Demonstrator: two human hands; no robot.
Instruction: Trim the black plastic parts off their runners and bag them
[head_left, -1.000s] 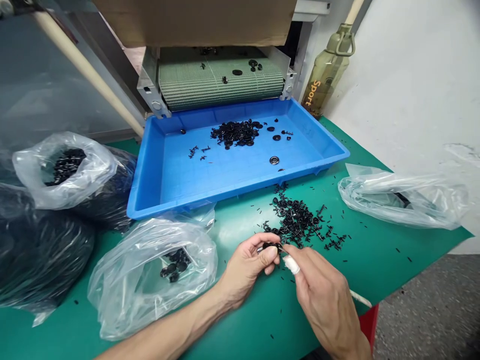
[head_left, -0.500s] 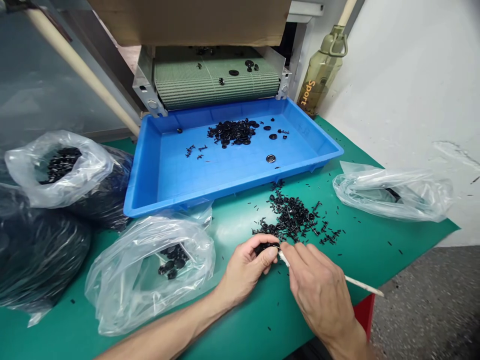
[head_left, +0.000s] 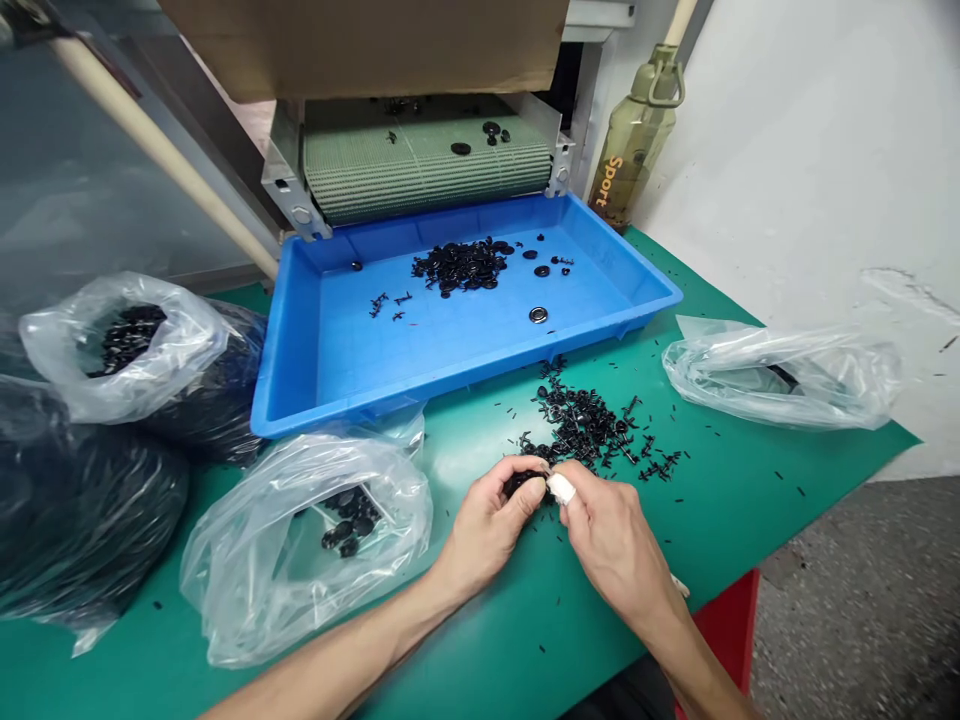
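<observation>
Over the front of the bench, my left hand (head_left: 491,515) is closed, its thumb and fingers pinching small black plastic parts (head_left: 517,483). My right hand (head_left: 616,535) meets it at the fingertips, closed around a thin pale stick-like tool (head_left: 679,586) whose end sticks out behind the hand. White wrapping (head_left: 561,488) shows at the right thumb; whether it belongs to the tool or the thumb I cannot tell. The tool's working tip is hidden between the hands. Just beyond them lies a loose pile of small black plastic parts (head_left: 589,425) with thin scraps scattered about.
A blue tray (head_left: 300,400) with black parts stands under a green conveyor belt (head_left: 427,180). Clear plastic bags, one with black discs (head_left: 262,560), another filled (head_left: 150,370), are at left. A plastic bag (head_left: 795,385) and an olive bottle (head_left: 637,140) are at right.
My right hand has rolled and moved slightly up and left, hiding most of the pale stick and exposing more white wrapping. My left hand still pinches the black parts. The view has shifted slightly.
</observation>
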